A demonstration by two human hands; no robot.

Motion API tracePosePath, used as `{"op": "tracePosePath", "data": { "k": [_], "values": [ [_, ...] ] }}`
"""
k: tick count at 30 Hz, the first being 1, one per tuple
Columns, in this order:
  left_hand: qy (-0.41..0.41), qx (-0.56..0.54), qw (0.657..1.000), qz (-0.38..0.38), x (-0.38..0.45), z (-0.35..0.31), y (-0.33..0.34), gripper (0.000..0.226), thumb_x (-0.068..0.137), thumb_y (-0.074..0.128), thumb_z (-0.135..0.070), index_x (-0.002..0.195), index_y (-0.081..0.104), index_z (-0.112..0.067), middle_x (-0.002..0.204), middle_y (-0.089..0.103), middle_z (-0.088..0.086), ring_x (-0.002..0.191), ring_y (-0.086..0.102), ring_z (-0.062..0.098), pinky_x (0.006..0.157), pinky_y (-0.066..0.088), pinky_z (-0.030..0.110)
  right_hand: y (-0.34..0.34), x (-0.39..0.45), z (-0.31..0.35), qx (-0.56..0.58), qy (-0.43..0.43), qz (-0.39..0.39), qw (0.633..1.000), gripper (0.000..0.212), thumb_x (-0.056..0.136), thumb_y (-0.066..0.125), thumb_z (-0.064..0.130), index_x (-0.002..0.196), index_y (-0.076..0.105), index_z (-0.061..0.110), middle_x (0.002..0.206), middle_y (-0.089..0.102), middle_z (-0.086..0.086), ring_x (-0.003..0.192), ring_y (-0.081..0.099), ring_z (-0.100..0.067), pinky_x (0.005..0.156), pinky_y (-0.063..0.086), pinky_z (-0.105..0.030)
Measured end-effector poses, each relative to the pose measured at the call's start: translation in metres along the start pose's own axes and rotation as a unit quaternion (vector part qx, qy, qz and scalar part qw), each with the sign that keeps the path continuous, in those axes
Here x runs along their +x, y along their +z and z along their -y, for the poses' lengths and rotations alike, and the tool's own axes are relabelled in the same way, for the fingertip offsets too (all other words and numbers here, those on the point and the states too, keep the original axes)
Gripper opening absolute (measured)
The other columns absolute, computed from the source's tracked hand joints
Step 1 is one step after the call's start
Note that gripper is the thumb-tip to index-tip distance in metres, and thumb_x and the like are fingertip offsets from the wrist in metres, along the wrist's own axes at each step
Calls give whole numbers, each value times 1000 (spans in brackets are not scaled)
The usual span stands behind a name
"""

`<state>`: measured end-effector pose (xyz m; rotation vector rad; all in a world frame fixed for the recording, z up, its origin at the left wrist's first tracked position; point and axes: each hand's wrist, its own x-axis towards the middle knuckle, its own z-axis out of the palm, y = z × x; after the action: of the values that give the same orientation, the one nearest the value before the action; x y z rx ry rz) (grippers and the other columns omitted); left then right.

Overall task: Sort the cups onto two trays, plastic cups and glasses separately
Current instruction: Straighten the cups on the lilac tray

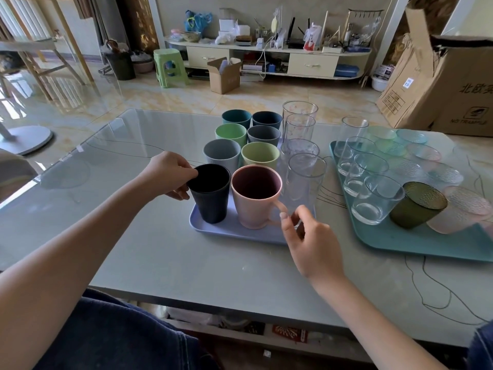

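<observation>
A lavender tray [240,232] in the middle of the table carries several plastic cups in two rows, plus a column of clear tall cups [305,174] on its right side. My left hand [170,173] grips the rim of the black ribbed cup [212,196] at the tray's near left corner. Beside it stands a pink mug [253,201]; my right hand [306,236] is at its handle, thumb and forefinger curled close to it, whether touching is unclear. A teal tray [400,243] on the right holds several clear glasses [373,201], a dark green glass [416,205] and textured tinted ones.
A large cardboard box [448,84] stands at the table's far right corner behind the teal tray. The table's near edge runs just in front of my lap. The left half of the tabletop [106,209] is bare glass. The floor beyond has a stool and a small box.
</observation>
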<state>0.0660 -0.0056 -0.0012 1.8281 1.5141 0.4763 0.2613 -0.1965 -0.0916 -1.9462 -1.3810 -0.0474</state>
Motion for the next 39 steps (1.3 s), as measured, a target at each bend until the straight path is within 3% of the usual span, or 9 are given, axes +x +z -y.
{"op": "tracePosePath", "data": {
  "k": [4, 8, 14, 19, 25, 29, 33, 37, 39],
  "values": [
    [7, 21, 1000, 2, 4, 0, -5, 30, 86, 57, -34, 83, 68, -6, 59, 63, 9, 43, 62, 18, 56, 58, 29, -7, -1, -10, 36, 0, -38, 999, 46, 89, 28, 55, 68, 40, 16, 42, 30, 6, 44, 35, -17, 42, 25, -29],
    [32, 48, 997, -53, 10, -4, -6, 31, 89, 50, -34, 88, 66, -7, 61, 64, 9, 50, 62, 21, 63, 57, 33, -14, 2, -22, 89, 32, -94, 991, 43, 92, 30, 50, 63, 35, 17, 44, 28, 4, 43, 30, -15, 46, 31, -38],
    [41, 74, 993, -76, 30, -19, 6, 41, 87, 49, -45, 93, 63, -7, 71, 60, 8, 64, 62, 28, 69, 59, 41, -13, 12, -48, 143, 106, -164, 970, 52, 91, 26, 50, 68, 44, 6, 49, 44, -9, 49, 46, -27, 57, 38, -43],
    [23, 77, 996, -37, 49, -29, 16, 28, 84, 58, -30, 93, 65, -4, 71, 56, 7, 58, 51, 19, 52, 45, 25, -6, 18, -62, 146, 169, -162, 961, 59, 88, 24, 58, 69, 46, 6, 54, 51, -12, 55, 51, -35, 60, 48, -47],
    [-13, 92, 995, -24, 60, -34, 21, 16, 71, 53, -8, 78, 63, 2, 61, 48, 9, 48, 40, 21, 48, 36, 21, 1, 19, -69, 151, 206, -148, 956, 56, 87, 27, 61, 66, 44, 13, 52, 49, -8, 53, 52, -38, 57, 50, -56],
    [-26, 90, 996, -9, 59, -31, 19, 9, 68, 53, -9, 73, 55, -2, 63, 45, 10, 49, 39, 21, 48, 34, 22, 1, 19, -67, 153, 213, -132, 956, 54, 86, 27, 60, 66, 47, 14, 50, 49, -1, 55, 54, -35, 59, 50, -55],
    [-48, 57, 997, 20, 58, -28, 19, 14, 79, 53, -16, 84, 56, -3, 66, 48, 8, 54, 44, 20, 51, 39, 22, 0, 20, -64, 146, 212, -114, 960, 49, 87, 27, 57, 65, 46, 18, 50, 49, 0, 55, 54, -32, 60, 51, -51],
    [-100, -1, 989, 113, 56, -23, 4, 38, 88, 46, -47, 99, 53, -12, 70, 44, 4, 58, 41, 16, 57, 36, 24, 2, 22, -64, 143, 226, -92, 959, 48, 85, 28, 60, 64, 47, 22, 49, 49, 1, 56, 55, -33, 60, 53, -54],
    [-120, -12, 978, 169, 55, -18, -7, 34, 87, 45, -47, 96, 54, -15, 67, 42, 3, 56, 40, 16, 57, 37, 24, 2, 22, -64, 136, 222, -80, 962, 48, 85, 27, 61, 64, 47, 22, 49, 50, 1, 56, 55, -33, 59, 53, -53]
  ]
}}
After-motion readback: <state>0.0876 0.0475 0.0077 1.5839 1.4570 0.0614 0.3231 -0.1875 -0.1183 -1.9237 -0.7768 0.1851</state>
